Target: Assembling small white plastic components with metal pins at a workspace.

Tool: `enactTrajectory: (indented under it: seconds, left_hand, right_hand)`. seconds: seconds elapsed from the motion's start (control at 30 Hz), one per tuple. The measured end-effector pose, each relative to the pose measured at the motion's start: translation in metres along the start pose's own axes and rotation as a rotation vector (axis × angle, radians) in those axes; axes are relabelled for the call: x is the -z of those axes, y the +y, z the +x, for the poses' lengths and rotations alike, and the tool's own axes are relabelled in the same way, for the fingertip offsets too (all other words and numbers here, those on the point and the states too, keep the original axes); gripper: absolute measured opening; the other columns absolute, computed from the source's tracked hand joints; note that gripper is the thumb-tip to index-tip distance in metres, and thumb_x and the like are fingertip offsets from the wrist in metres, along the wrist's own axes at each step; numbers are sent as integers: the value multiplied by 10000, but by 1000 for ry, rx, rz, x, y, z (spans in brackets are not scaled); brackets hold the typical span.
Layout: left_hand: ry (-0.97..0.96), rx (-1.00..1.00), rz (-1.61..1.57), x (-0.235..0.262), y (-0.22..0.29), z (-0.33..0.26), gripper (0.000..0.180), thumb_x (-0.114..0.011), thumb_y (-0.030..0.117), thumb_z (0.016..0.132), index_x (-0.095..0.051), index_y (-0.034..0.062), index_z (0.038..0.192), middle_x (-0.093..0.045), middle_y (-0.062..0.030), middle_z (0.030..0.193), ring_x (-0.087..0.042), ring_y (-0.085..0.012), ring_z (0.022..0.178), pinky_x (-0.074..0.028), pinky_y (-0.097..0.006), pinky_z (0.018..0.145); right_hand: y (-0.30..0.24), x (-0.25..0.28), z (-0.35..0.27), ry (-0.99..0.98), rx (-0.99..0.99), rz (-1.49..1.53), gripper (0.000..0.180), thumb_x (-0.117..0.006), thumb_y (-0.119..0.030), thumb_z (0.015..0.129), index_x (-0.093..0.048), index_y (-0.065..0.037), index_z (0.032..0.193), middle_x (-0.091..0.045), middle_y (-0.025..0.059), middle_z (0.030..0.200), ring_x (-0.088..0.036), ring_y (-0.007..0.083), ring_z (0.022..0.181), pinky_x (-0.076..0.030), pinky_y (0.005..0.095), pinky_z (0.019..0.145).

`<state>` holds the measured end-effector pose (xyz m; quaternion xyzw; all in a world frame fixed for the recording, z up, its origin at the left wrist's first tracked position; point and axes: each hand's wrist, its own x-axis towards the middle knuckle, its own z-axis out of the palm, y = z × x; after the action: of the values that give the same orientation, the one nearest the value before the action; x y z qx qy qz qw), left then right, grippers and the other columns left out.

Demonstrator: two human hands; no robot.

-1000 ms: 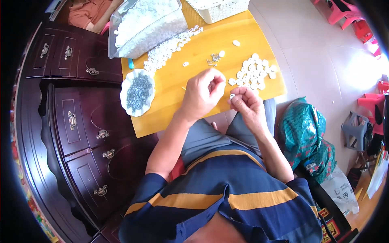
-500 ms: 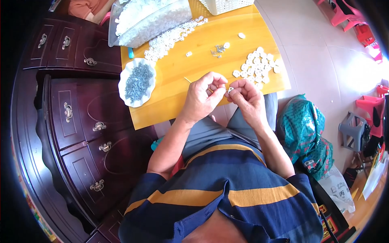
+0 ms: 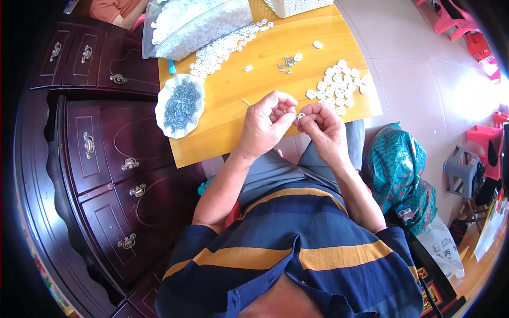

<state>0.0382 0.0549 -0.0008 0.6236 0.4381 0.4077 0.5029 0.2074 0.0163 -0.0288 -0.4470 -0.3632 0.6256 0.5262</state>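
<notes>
Close together over the table's near edge, both hands are closed in a pinch. My right hand (image 3: 327,130) grips a small white plastic piece (image 3: 301,115) between thumb and forefinger. Beside it, the thumb and forefinger of my left hand (image 3: 266,124) press together; whatever they hold is too small to make out. Beyond the right hand lies a cluster of round white plastic pieces (image 3: 338,85). A small heap of screws or nails (image 3: 286,64) lies farther off. Many more fill a white scalloped dish (image 3: 200,112) at the left. A thin yellow stick (image 3: 246,102) lies by the left hand.
A clear bin (image 3: 212,37) of white pieces stands at the table's (image 3: 233,85) far left, loose pieces (image 3: 212,59) spilled beside it. A white basket (image 3: 299,7) sits behind. Dark drawers (image 3: 101,143) flank the left; a green bag (image 3: 395,159) stands right. Another person's arm (image 3: 139,13) shows far left.
My hands have stayed almost in place, with the left fingers shifting slightly against the white piece in the right. The table things look the same.
</notes>
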Motion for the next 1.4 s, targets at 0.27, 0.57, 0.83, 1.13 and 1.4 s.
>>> enactTrajectory:
  seconds: [0.27,0.57,0.83,1.13,1.4]
  left_hand:
    - [8,-6,37,-2,-3,3,164,-679,-53,905,-630,12,1048,-692,-45,875,-687,-87,753,-574,-239,675]
    - [0,-13,79,-2,-2,2,154,-676,-56,902,-641,14,1035,-694,-43,850,-688,-82,753,-554,-234,636]
    - [-60,64,98,1,8,4,165,-679,-40,917,-658,24,1068,-696,-14,879,-654,-57,785,-539,-224,698]
    - [-129,20,194,7,10,37,237,-722,48,919,-690,19,1152,-705,-12,943,-644,-67,803,-527,-224,727]
    - [-22,-227,627,-1,-17,140,191,-751,70,868,-737,53,1057,-682,-66,834,-651,-154,687,-530,-288,647]
  right_hand:
    - [-1,0,1,29,7,-23,103,-647,-13,969,-642,27,1063,-724,51,891,-678,76,865,-540,226,800]
    - [6,0,3,37,47,-84,92,-672,-26,955,-663,18,1034,-734,42,857,-681,60,832,-543,223,772]
    - [10,1,5,53,35,-121,82,-688,-35,938,-679,8,1007,-742,39,828,-673,54,791,-534,218,728]
    - [3,28,5,43,15,73,103,-649,-22,985,-636,4,1084,-719,46,921,-675,82,868,-536,228,786]
    - [-18,52,4,118,55,181,134,-609,-22,1016,-587,16,1142,-709,60,966,-690,109,931,-548,248,856]
